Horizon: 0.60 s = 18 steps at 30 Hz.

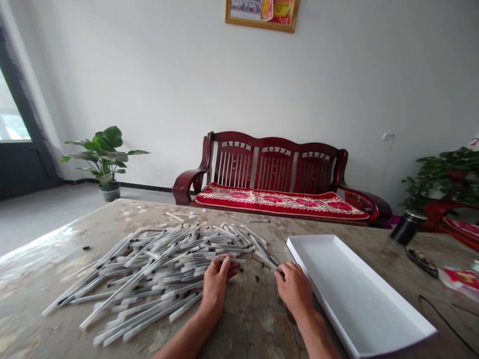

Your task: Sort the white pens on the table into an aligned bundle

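My left hand (217, 279) is closed in a pinch on a slim, translucent white pen (236, 260), which points to the right. At its left spreads a large heap of similar pens (164, 269), grey-white with some dark tips, lying crosswise. My right hand (294, 286) has its fingers curled, and their tips meet the near end of a pen (265, 252) at the right edge of the heap. Between the hands lie small black pieces (257, 278) and a thin dark rod (261, 262); their exact kind is too small to tell.
A shallow white box (359, 294) lies open just right of my right hand on the patterned table (239, 331). Farther right are a black cylindrical container (407, 228), dark cables (422, 262) and a red-and-white packet (462, 280). A wooden bench (277, 169) stands behind the table.
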Available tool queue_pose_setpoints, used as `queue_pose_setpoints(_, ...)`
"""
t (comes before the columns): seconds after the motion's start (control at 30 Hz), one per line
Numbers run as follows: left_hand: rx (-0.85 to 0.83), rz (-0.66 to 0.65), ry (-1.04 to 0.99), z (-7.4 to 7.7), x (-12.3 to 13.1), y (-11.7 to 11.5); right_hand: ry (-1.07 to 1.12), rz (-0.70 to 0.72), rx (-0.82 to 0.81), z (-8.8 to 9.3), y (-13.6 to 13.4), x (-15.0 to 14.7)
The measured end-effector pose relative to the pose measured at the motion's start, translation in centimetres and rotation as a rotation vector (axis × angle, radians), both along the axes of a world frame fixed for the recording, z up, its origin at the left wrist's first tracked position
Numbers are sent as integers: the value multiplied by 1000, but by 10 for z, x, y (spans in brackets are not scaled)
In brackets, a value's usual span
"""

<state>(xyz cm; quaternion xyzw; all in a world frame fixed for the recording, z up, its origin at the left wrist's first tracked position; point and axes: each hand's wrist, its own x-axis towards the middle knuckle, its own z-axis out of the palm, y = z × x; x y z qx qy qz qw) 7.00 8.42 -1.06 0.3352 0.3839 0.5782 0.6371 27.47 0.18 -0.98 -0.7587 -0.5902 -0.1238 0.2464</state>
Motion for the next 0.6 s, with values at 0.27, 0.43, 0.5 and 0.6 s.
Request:
queue_pose_setpoints(0.27,81,-162,106,2,3,-6,363,285,114,5,2,-33)
queue_pose_setpoints(0.43,84,-238,92,1,5,-7,363,378,107,-2,12,-47)
queue_pose_setpoints(0.5,80,-243,86,0,5,-7,380,332,116,-3,14,-45)
queue_pose_setpoints(0.6,73,-243,88,1,5,-6,432,323,87,-3,14,-42)
